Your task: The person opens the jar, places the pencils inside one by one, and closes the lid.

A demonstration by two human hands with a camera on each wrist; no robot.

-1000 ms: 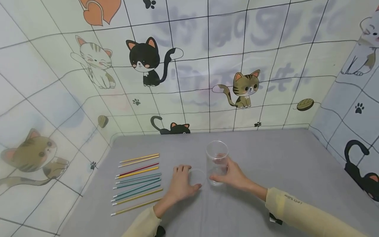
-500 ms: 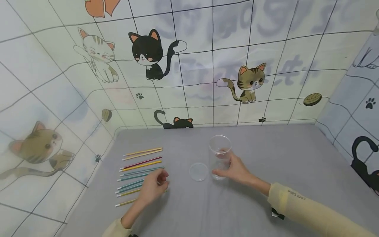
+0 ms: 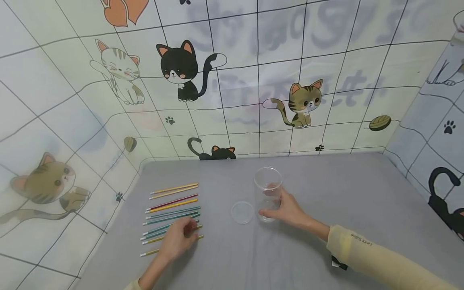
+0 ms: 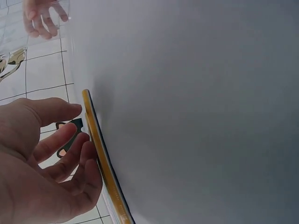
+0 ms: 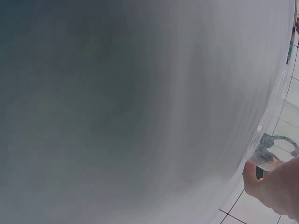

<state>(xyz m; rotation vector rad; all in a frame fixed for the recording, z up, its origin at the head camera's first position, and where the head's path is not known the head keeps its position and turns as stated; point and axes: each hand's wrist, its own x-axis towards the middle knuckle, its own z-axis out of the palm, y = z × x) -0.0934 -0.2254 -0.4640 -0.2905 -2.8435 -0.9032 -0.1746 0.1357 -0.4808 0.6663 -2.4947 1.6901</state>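
Clear cylindrical container [image 3: 262,200] upright on table [image 3: 333,189]; I see right hand [image 3: 288,211] gripping its side. Pencils [image 3: 170,219] in a row left of container, clear disc [image 3: 242,212] between. Left hand [image 3: 177,239] over pencils, fingers loosely bent, thumb apart; contact I can't tell. I'd pinch one pencil squarely, neighbours undisturbed.

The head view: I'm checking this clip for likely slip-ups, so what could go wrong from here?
The left grip is right at the closely laid pencils, so it might nudge neighbours or pick up more than one. The clear disc lies between the pencils and the cup, faint against the grey table, so it could get knocked in passing. The cup is tall and upright; if the right grip slackened, a bump might tip it.
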